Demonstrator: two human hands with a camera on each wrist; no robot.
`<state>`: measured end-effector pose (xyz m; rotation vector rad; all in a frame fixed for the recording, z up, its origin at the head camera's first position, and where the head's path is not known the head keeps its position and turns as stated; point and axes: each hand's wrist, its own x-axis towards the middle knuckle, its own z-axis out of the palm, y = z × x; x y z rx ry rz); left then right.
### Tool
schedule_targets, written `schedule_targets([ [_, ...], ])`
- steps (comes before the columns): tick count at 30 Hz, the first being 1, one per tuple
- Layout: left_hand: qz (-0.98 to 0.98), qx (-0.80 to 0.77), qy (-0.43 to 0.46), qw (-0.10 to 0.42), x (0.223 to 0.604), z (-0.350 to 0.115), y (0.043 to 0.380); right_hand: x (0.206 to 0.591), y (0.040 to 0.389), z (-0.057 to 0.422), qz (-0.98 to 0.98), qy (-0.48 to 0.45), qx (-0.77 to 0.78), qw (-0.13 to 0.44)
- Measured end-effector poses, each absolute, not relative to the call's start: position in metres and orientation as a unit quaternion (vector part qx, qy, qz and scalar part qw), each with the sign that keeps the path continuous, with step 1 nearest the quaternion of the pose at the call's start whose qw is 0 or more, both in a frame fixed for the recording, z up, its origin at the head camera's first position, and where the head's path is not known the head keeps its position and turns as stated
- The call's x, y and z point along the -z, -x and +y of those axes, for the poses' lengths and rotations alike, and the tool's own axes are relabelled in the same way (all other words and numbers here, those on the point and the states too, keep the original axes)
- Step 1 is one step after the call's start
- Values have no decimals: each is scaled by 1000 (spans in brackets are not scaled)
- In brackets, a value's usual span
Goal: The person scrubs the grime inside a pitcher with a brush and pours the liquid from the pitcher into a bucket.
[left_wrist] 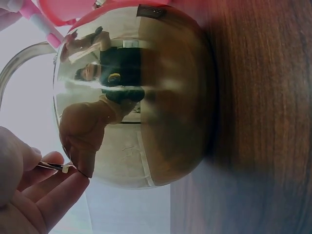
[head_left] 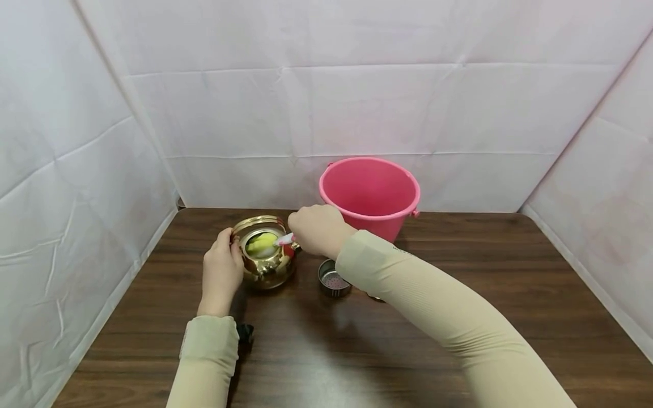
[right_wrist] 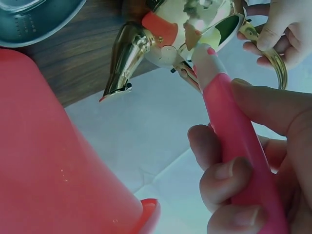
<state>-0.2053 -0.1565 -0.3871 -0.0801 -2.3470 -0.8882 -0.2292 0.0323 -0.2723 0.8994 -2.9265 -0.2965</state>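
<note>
1. Location: polished gold kettle point(head_left: 267, 277) stands on the wood table point(head_left: 459, 272), mouth uncovered, left of the pink bucket point(head_left: 388, 225). A metal strainer cup point(head_left: 334, 285) with a perforated base sits between them, nearer the wearer.

2. Left hand point(head_left: 223, 272): thumb and fingers are closed in a pinch on the kettle's metal handle point(right_wrist: 280, 70), close to where it joins the body; other fingertips touch the gold wall.

3. Right hand point(head_left: 318, 229): fingers wrapped round the pink grip of a brush point(right_wrist: 236, 146), thumb along its side. The yellow head point(head_left: 262, 242) is inside the kettle mouth — bristle or sponge, cannot tell.

4. Handling, kettle (judged): stiff, thin-walled metal, probably light if dry; contents below the brush head not visible. The rounded, mirror-smooth wall should be slippery, more so when wet, and prone to scratches or dents. Best hold: handle base or mouth rim — the spout point(right_wrist: 122, 61) would let it swivel.

5. Handling, brush (judged): light, rigid smooth grip, softer head that should give against the wall. Hold mid-grip, clear of the rim.
</note>
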Motion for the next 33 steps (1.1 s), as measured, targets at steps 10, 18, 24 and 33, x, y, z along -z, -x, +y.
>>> schedule_targets([
  [10,-891,341,5,300,388,-164,199,277,220,23,-936,-332,107,54],
  [18,-886,343,1,312,388,-167,200,278,215,16,-927,-352,117,60],
  [24,-885,341,-1,316,388,-168,202,276,214,15,-919,-370,121,68],
  [33,-892,341,-7,297,385,-169,200,273,213,15,-912,-386,125,62],
])
